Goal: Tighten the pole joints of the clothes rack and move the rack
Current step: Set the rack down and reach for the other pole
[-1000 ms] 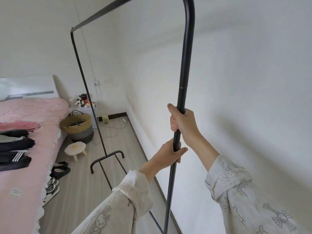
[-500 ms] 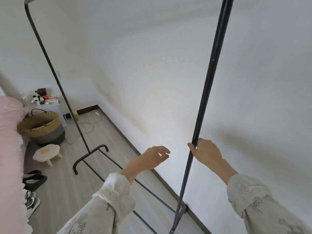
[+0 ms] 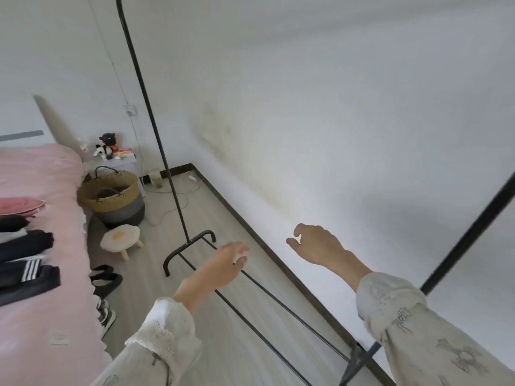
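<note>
both hands, left hand [image 3: 225,263] and right hand [image 3: 315,243], grip loosely open (touching nothing), clear of the clothes rack [image 3: 156,129].

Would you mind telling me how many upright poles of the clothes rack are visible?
2: the far pole rising beside the woven basket, the near pole behind the right sleeve.

I see the wooden floor [image 3: 223,218] carrying the clothes rack [image 3: 189,243], a basket [image 3: 111,196], a small stool [image 3: 120,236] and shoes [image 3: 106,280]; folded clothes [image 3: 25,246] lie on the pink bed [image 3: 41,316]
</note>
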The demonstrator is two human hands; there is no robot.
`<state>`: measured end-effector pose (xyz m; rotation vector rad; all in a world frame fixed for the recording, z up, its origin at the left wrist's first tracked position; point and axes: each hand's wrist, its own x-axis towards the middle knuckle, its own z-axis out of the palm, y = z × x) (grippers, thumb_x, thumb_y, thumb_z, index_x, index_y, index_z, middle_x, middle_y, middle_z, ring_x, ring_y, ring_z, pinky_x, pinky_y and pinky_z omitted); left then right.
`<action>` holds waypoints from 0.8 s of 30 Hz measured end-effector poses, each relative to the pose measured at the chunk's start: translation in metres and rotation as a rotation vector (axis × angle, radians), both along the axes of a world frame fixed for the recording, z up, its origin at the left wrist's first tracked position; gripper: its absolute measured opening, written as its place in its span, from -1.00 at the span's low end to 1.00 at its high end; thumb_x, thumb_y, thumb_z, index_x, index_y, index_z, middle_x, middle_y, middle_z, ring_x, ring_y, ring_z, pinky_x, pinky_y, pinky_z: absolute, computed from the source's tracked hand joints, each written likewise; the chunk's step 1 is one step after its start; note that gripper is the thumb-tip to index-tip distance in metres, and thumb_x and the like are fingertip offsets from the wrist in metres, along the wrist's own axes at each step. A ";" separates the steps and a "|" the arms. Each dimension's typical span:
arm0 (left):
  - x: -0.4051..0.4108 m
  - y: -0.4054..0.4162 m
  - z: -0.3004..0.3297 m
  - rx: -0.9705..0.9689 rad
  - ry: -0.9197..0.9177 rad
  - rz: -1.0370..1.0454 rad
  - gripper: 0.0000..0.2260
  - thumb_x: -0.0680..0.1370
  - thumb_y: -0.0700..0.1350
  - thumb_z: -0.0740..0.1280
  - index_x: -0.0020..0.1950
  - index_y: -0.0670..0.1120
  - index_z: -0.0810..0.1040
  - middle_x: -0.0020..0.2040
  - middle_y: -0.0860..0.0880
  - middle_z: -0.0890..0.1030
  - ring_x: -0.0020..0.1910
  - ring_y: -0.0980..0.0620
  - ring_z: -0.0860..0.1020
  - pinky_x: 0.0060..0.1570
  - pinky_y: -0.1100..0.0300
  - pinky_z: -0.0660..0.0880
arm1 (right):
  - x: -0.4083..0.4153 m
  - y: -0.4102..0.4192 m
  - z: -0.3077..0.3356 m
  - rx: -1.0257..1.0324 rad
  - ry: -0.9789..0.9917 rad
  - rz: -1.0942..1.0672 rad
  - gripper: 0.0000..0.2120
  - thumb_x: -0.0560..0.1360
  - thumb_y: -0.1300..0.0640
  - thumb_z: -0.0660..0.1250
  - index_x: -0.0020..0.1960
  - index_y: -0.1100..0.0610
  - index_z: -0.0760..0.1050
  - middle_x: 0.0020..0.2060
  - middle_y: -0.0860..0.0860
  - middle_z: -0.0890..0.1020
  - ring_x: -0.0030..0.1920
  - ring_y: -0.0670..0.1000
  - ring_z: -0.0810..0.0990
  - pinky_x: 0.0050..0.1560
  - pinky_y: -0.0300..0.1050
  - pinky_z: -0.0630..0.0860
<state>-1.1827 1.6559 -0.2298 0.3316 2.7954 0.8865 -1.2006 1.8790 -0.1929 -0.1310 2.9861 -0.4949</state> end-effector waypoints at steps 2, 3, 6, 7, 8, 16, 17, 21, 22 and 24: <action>-0.015 -0.038 -0.001 -0.002 -0.008 0.052 -0.69 0.60 -0.10 0.15 0.35 -0.05 0.38 0.32 -0.04 0.49 0.30 0.00 0.45 0.23 0.19 0.35 | -0.028 -0.034 -0.004 -0.029 -0.008 0.040 -0.64 0.54 -0.07 0.11 0.20 0.13 0.39 0.02 0.10 0.61 0.08 0.15 0.52 -0.05 -0.07 0.40; -0.025 -0.057 -0.001 -0.007 -0.006 0.084 -0.69 0.60 -0.11 0.15 0.35 -0.06 0.38 0.32 -0.05 0.50 0.29 -0.01 0.46 0.22 0.19 0.35 | -0.043 -0.052 -0.007 -0.039 -0.014 0.062 -0.65 0.54 -0.07 0.12 0.18 0.14 0.40 0.00 0.10 0.61 0.07 0.15 0.52 -0.06 -0.07 0.41; -0.071 -0.117 0.009 -0.036 0.026 0.164 -0.68 0.61 -0.13 0.15 0.36 -0.09 0.38 0.32 -0.10 0.49 0.27 -0.05 0.47 0.22 0.15 0.37 | -0.104 -0.111 -0.006 -0.073 -0.027 0.135 -0.67 0.53 -0.04 0.12 0.14 0.16 0.42 -0.02 0.09 0.62 0.06 0.15 0.53 -0.04 -0.04 0.44; -0.090 -0.137 0.014 -0.035 0.032 0.188 -0.67 0.61 -0.13 0.15 0.38 -0.10 0.36 0.33 -0.11 0.48 0.27 -0.06 0.47 0.23 0.14 0.37 | -0.129 -0.132 -0.004 -0.092 -0.017 0.154 -0.67 0.53 -0.04 0.12 0.14 0.16 0.42 -0.01 0.09 0.62 0.06 0.16 0.54 -0.02 -0.02 0.46; -0.106 -0.151 0.021 -0.042 0.042 0.206 -0.66 0.61 -0.13 0.15 0.39 -0.12 0.34 0.33 -0.13 0.48 0.28 -0.07 0.47 0.22 0.14 0.38 | -0.147 -0.147 0.001 -0.099 -0.004 0.168 -0.67 0.53 -0.04 0.12 0.13 0.16 0.43 0.00 0.09 0.62 0.05 0.16 0.54 0.00 -0.01 0.47; -0.259 -0.276 0.072 -0.005 0.142 0.287 -0.67 0.61 -0.16 0.14 0.38 -0.12 0.36 0.32 -0.12 0.50 0.29 -0.05 0.47 0.25 0.17 0.33 | -0.315 -0.272 0.049 -0.178 0.075 0.248 -0.70 0.55 -0.05 0.10 0.12 0.12 0.43 0.01 0.07 0.62 0.03 0.13 0.55 -0.07 -0.06 0.45; -0.276 -0.292 0.072 0.005 0.138 0.311 -0.68 0.61 -0.16 0.14 0.37 -0.12 0.36 0.31 -0.13 0.51 0.27 -0.06 0.48 0.23 0.17 0.35 | -0.330 -0.286 0.052 -0.183 0.081 0.256 -0.71 0.55 -0.05 0.10 0.11 0.11 0.44 0.01 0.07 0.62 0.01 0.12 0.55 -0.09 -0.08 0.44; -0.357 -0.358 0.065 0.044 0.132 0.359 -0.69 0.62 -0.15 0.12 0.36 -0.14 0.37 0.29 -0.16 0.51 0.25 -0.08 0.49 0.09 0.31 0.32 | -0.400 -0.349 0.057 -0.200 0.089 0.262 -0.72 0.54 -0.04 0.11 0.11 0.09 0.44 0.01 0.06 0.62 -0.02 0.11 0.55 -0.06 -0.08 0.45; -0.372 -0.369 0.060 0.068 0.139 0.342 -0.69 0.61 -0.14 0.14 0.35 -0.14 0.39 0.32 -0.15 0.50 0.28 -0.08 0.46 0.14 0.31 0.29 | -0.412 -0.359 0.055 -0.202 0.081 0.255 -0.72 0.54 -0.04 0.12 0.12 0.09 0.44 0.02 0.06 0.62 0.00 0.11 0.55 -0.04 -0.07 0.46; -0.409 -0.395 0.053 0.108 0.137 0.309 -0.69 0.60 -0.13 0.16 0.34 -0.12 0.42 0.35 -0.13 0.48 0.33 -0.08 0.43 0.19 0.30 0.25 | -0.443 -0.382 0.050 -0.203 0.067 0.229 -0.72 0.54 -0.04 0.12 0.12 0.08 0.45 0.04 0.05 0.61 0.01 0.11 0.54 -0.05 -0.08 0.44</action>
